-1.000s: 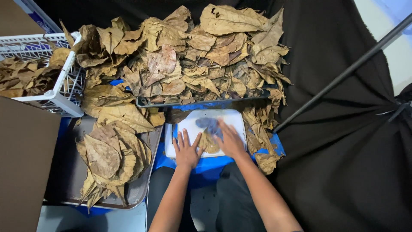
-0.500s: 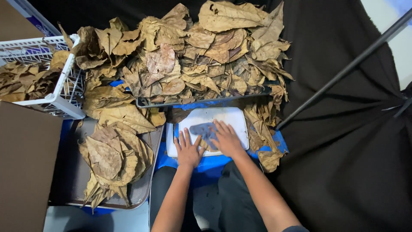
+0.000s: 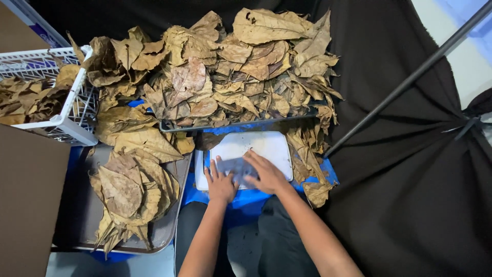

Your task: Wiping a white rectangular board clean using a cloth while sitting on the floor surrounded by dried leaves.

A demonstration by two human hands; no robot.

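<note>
A white board (image 3: 271,146) lies on a blue sheet in front of me. My right hand (image 3: 264,175) presses a blue-grey cloth (image 3: 231,166) flat against the board, fingers pointing left. My left hand (image 3: 220,180) rests on the board's near left edge beside the cloth, fingers spread and holding nothing. Whatever lies under the cloth is hidden.
A big heap of dry brown leaves (image 3: 230,72) fills a dark tray behind the board. A grey tray (image 3: 82,210) at left holds a stack of flattened leaves (image 3: 130,187). A white wire basket (image 3: 72,120) with leaves stands far left. Black cloth and a dark pole (image 3: 410,77) are at right.
Both hands and the cloth have slid toward me and to the left across the board. The brown leaf seen under the hands earlier is no longer visible.
</note>
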